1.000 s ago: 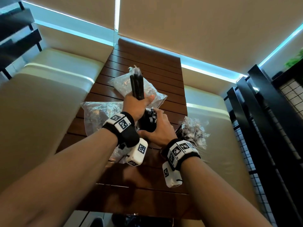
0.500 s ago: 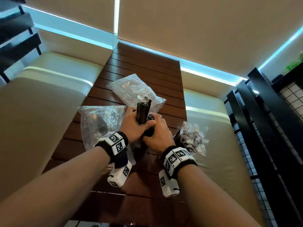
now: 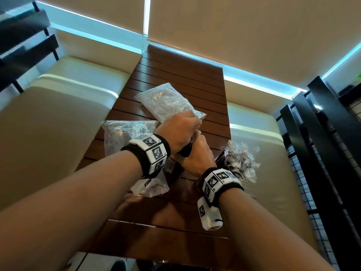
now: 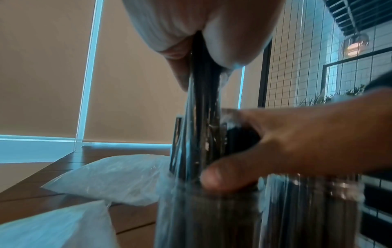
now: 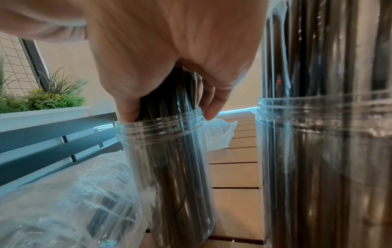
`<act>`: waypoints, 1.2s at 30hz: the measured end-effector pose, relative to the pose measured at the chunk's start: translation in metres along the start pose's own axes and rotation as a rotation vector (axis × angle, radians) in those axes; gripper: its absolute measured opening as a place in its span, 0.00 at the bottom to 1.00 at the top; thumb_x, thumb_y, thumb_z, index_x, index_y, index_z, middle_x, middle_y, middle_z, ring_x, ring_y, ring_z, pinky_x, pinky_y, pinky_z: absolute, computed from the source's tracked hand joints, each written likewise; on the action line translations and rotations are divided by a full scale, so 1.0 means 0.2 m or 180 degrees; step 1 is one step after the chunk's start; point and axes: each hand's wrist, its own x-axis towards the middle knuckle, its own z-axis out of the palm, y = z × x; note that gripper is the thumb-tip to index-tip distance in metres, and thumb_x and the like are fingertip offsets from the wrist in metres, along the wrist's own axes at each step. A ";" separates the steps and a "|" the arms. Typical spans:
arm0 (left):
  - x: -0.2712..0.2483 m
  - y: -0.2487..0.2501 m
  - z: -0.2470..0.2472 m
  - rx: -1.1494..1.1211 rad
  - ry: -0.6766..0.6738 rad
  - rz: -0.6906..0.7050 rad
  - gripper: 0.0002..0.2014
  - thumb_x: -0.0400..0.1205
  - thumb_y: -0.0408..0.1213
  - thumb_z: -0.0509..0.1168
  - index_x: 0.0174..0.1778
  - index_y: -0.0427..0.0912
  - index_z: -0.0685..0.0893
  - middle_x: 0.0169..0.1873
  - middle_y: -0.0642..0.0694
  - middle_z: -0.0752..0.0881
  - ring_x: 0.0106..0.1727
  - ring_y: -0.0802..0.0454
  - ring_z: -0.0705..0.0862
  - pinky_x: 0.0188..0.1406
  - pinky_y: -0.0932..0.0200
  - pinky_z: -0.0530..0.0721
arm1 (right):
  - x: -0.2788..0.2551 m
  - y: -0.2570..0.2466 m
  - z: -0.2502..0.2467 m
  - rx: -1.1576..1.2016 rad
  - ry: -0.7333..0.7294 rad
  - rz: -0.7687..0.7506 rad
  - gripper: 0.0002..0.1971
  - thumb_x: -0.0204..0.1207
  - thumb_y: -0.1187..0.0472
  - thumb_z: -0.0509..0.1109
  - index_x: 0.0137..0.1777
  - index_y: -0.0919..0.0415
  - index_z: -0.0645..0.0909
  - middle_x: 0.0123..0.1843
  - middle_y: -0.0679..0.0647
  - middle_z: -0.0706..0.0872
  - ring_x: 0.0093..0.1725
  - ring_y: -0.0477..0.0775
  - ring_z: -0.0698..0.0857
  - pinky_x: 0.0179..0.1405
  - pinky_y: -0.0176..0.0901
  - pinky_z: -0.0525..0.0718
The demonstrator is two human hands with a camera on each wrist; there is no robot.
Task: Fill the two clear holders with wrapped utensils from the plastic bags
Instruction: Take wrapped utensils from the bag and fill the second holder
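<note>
My left hand (image 3: 185,130) (image 4: 203,67) grips a bundle of dark wrapped utensils (image 4: 201,109) from above, its lower end inside a clear holder (image 5: 169,159) (image 4: 201,218) standing on the table. My right hand (image 3: 197,157) (image 5: 167,107) curls round the utensils at that holder's threaded mouth, thumb (image 4: 222,177) at the rim. A second clear holder (image 5: 324,151) (image 3: 234,161), packed with wrapped utensils, stands just to the right. Two plastic bags (image 3: 168,103) (image 3: 125,137) lie behind and to the left.
The slatted wooden table (image 3: 175,71) runs away from me between two cream benches (image 3: 48,133) (image 3: 273,182). A black railing with wire mesh (image 3: 322,143) stands on the right. One bag's crumpled plastic (image 5: 63,201) lies against the held holder.
My left hand has come down from above the table, lowering the utensil bundle into the holder. My right hand stays at the holder's mouth.
</note>
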 end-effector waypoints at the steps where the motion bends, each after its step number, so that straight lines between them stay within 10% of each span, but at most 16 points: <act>1: -0.03 -0.02 0.02 0.0098 -0.0079 0.0039 0.11 0.87 0.36 0.61 0.58 0.39 0.86 0.54 0.45 0.86 0.54 0.44 0.85 0.56 0.56 0.78 | 0.00 0.00 0.00 0.0051 -0.0022 -0.0009 0.43 0.59 0.38 0.79 0.71 0.50 0.63 0.57 0.49 0.75 0.55 0.55 0.83 0.49 0.58 0.88; 5: -0.21 -0.08 0.10 0.0701 -0.0962 -0.0082 0.32 0.88 0.57 0.41 0.84 0.43 0.61 0.83 0.47 0.63 0.86 0.49 0.55 0.84 0.40 0.45 | 0.01 0.03 -0.03 0.0289 -0.0164 -0.0112 0.54 0.65 0.48 0.79 0.85 0.49 0.48 0.74 0.52 0.70 0.69 0.52 0.76 0.63 0.43 0.79; 8: -0.30 -0.08 0.14 0.0932 -0.1280 -0.0257 0.39 0.83 0.66 0.35 0.86 0.46 0.40 0.86 0.51 0.41 0.85 0.53 0.35 0.81 0.33 0.32 | 0.00 0.03 -0.02 0.0405 -0.0233 -0.0035 0.58 0.65 0.50 0.80 0.85 0.42 0.41 0.82 0.52 0.65 0.76 0.56 0.73 0.67 0.50 0.76; 13: -0.28 -0.10 0.09 0.0738 -0.1405 -0.0261 0.41 0.81 0.70 0.35 0.83 0.51 0.28 0.84 0.54 0.33 0.85 0.54 0.33 0.80 0.31 0.33 | 0.00 0.01 -0.03 0.0260 -0.0268 -0.0002 0.52 0.64 0.46 0.78 0.83 0.43 0.49 0.78 0.54 0.68 0.75 0.60 0.74 0.67 0.61 0.78; 18: -0.34 -0.25 -0.05 -0.0777 -0.0458 -0.1287 0.37 0.84 0.66 0.41 0.86 0.52 0.44 0.86 0.49 0.51 0.85 0.52 0.52 0.83 0.44 0.50 | -0.02 -0.14 -0.10 -0.0714 0.0246 -0.0313 0.53 0.63 0.18 0.54 0.85 0.46 0.49 0.83 0.58 0.58 0.81 0.62 0.61 0.78 0.67 0.61; 22: -0.47 -0.41 -0.10 0.0118 -0.0778 -0.2073 0.25 0.84 0.50 0.55 0.77 0.45 0.73 0.74 0.39 0.75 0.74 0.41 0.74 0.74 0.45 0.71 | 0.04 -0.23 -0.04 -0.1094 0.0682 -0.0466 0.34 0.80 0.34 0.45 0.81 0.51 0.61 0.83 0.60 0.62 0.82 0.61 0.60 0.79 0.66 0.59; 29: -0.78 -0.42 -0.02 0.1167 -0.2261 -0.1737 0.65 0.55 0.83 0.63 0.82 0.60 0.37 0.85 0.46 0.36 0.85 0.39 0.39 0.74 0.19 0.49 | 0.07 -0.23 0.06 -0.1350 -0.0125 0.0066 0.32 0.83 0.39 0.44 0.83 0.52 0.55 0.84 0.60 0.61 0.84 0.61 0.56 0.79 0.72 0.53; 32: -0.79 -0.41 0.01 0.1206 -0.2039 -0.1738 0.50 0.73 0.62 0.69 0.83 0.59 0.43 0.85 0.44 0.41 0.85 0.36 0.47 0.74 0.22 0.62 | 0.06 -0.27 0.03 -0.1566 0.0029 0.0085 0.37 0.80 0.32 0.43 0.85 0.51 0.54 0.85 0.63 0.56 0.85 0.64 0.51 0.79 0.72 0.46; 36: -0.70 -0.41 -0.07 0.0764 -0.1176 -0.1890 0.28 0.81 0.40 0.60 0.79 0.54 0.64 0.77 0.43 0.70 0.74 0.39 0.74 0.64 0.37 0.81 | -0.10 -0.43 0.06 -0.1184 0.0926 -0.1619 0.14 0.76 0.47 0.64 0.53 0.55 0.80 0.55 0.56 0.82 0.55 0.58 0.80 0.55 0.54 0.77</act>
